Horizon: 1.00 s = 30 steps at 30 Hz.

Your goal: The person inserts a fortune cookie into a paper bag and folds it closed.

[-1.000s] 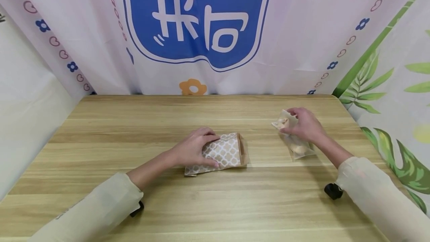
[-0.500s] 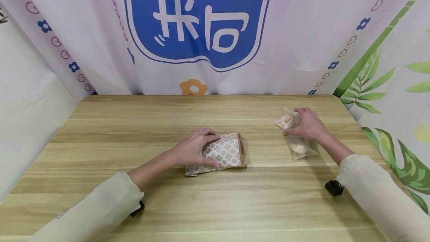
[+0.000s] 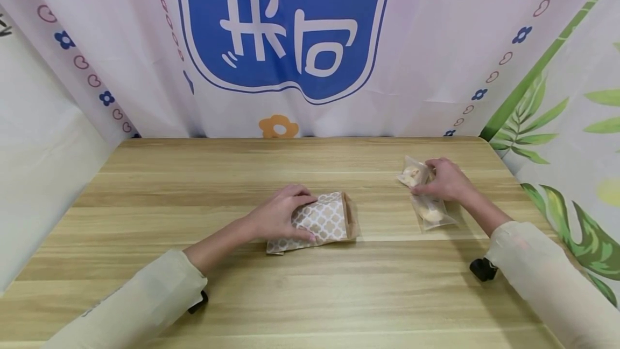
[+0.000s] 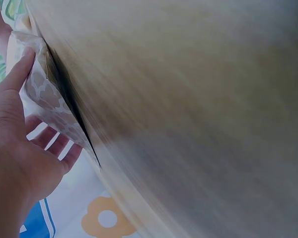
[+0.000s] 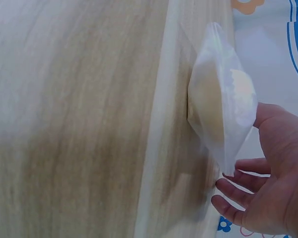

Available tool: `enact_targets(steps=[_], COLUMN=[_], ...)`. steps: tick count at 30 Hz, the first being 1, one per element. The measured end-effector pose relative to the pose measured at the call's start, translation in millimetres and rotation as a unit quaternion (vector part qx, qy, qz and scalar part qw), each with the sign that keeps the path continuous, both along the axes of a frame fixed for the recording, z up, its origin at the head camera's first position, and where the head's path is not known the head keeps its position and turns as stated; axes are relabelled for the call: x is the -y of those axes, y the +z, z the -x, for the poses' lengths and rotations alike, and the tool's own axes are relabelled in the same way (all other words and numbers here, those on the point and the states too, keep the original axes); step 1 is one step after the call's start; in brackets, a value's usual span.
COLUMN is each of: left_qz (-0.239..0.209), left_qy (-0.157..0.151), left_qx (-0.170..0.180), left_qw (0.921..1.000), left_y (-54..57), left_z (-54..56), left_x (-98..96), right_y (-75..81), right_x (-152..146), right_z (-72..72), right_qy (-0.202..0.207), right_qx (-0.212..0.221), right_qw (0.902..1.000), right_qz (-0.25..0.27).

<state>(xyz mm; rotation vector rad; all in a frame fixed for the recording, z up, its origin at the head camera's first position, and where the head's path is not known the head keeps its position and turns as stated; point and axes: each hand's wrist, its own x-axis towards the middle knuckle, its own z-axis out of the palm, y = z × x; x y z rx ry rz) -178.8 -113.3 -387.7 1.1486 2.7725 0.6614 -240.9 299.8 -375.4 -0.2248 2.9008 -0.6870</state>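
A folded paper bag (image 3: 323, 217) with a tan and white lattice print lies on the table, its mouth towards the right. My left hand (image 3: 278, 214) holds it across its width, thumb along the near edge and fingers along the far edge. In the left wrist view the thumb and fingers lie on opposite sides of the bag (image 4: 48, 94). Further right, my right hand (image 3: 445, 179) grips the middle of a frosted clear plastic bag (image 3: 432, 214) with pale yellow pieces inside. The right wrist view shows that plastic bag (image 5: 213, 104) bulging between thumb and fingers.
The wooden table (image 3: 310, 300) ends at a printed white curtain (image 3: 416, 69) behind it, and a leaf-patterned curtain (image 3: 576, 176) hangs at the right. Below the sleeves, black devices (image 3: 483, 269) are strapped at the wrists.
My right hand has shifted slightly to the right, and the upper end of the plastic bag has moved with it. The left hand and the paper bag have stayed in place.
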Motion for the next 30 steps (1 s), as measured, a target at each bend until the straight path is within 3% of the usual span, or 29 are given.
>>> enact_targets(steps=[30], left_qz=[-0.003], left_qy=[-0.002], left_qx=[0.003], left_qw=[1.0000], left_y=[0.0], left_z=[0.6], left_x=[0.7], right_y=[1.0], right_x=[9.5], right_z=[-0.2], right_qy=[0.021], right_qx=[-0.038], right_qw=[0.9964], right_qz=[0.073])
